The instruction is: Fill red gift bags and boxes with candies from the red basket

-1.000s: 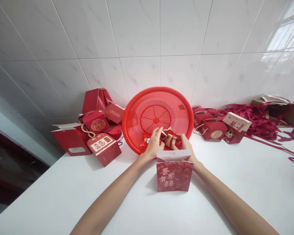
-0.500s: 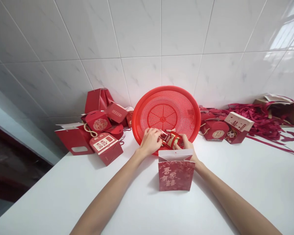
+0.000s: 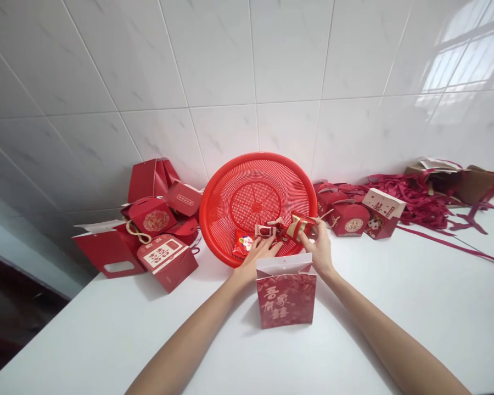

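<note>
A red plastic colander (image 3: 257,159) leans back toward the tiled wall, with several small wrapped sweets in its lower part. Among them are a red packet (image 3: 242,242) with a cartoon figure and a small white-and-red packet (image 3: 265,231). My left hand (image 3: 258,258) lies over these sweets at the rim, fingers stretched out. Between the thumb and fingers of my right hand (image 3: 321,249) is a red-and-gold wrapped packet (image 3: 298,225), lifted at the colander's right side. In front of both hands stands a red paper gift box (image 3: 287,300) with its top open.
Folded red gift boxes (image 3: 170,266) are piled at the left. More boxes (image 3: 349,218) stand to the right, beside a heap of dark red ribbon (image 3: 415,200) and a brown container (image 3: 473,184). A loose ribbon strand trails across the white table (image 3: 395,307).
My right hand has moved up and outward with the red-and-gold packet. My left hand has flattened lower over the sweets, uncovering several packets. The whole view has shifted slightly.
</note>
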{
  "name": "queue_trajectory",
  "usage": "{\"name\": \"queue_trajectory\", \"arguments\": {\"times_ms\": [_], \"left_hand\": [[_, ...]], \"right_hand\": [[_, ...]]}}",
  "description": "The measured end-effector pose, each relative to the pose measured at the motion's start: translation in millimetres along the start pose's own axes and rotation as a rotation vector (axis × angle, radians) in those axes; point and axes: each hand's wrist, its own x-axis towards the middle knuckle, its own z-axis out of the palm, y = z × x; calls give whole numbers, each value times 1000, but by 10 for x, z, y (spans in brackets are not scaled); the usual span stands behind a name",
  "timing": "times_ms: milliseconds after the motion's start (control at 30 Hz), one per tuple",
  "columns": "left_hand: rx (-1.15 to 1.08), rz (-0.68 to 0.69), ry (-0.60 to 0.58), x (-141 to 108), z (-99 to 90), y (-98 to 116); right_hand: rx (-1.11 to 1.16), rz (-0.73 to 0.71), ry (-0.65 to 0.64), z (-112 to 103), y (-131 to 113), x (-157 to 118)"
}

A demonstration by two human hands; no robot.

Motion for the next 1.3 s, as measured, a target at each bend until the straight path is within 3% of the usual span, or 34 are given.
{"name": "queue_trajectory", "arguments": {"times_ms": [133,300,467,633,733,900,1000,1133,1300], "left_hand": [[-34,-1,-57,-30,-64,-2],[-87,-4,-30,-54,-152,8],[-100,0,15,-1,-121,-32],[-91,49,9,30,-79,-77],[-92,95,21,23,-77,-85],[-42,132,-4,14,-120,-53],[-10,136,-40,23,-126,-41],[7,137,-45,39,-96,-62],[20,124,-71,35,-130,-54]], "right_hand": [[19,-6,22,12,9,-10],[42,-29,63,-12,11,5],[63,81,-13,-6,-37,-26],[94,-28,-143,75,-21,-52],[-31,-169,-262,118,58,-63],[-333,-361,-266,109,170,-91],[-403,-433,-356,89,182,-94],[-509,-453,-534,101,204,-92],[-659,-412,-594,96,208,-85]]}}
